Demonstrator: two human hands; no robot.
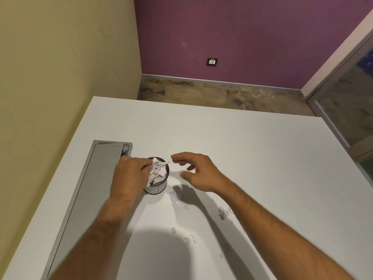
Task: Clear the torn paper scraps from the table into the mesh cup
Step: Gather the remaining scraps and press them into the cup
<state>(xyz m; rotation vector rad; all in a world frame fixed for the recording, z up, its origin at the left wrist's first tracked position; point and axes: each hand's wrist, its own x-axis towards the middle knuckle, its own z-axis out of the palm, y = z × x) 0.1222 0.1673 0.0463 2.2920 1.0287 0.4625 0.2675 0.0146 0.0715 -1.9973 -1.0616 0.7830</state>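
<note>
Partly hidden by the left hand (129, 174) pinching scraps (156, 171), the mesh cup (156, 188); right hand (196, 172) spread.

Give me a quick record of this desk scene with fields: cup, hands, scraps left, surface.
cup: mesh cup upright, filled with crumpled paper
left hand: left hand at the cup's rim, fingers on the paper
right hand: right hand above the table beside the cup, fingers loosely curled, holding nothing
scraps left: several torn paper scraps on the table nearer the person
surface: white table with a grey cable hatch
</note>
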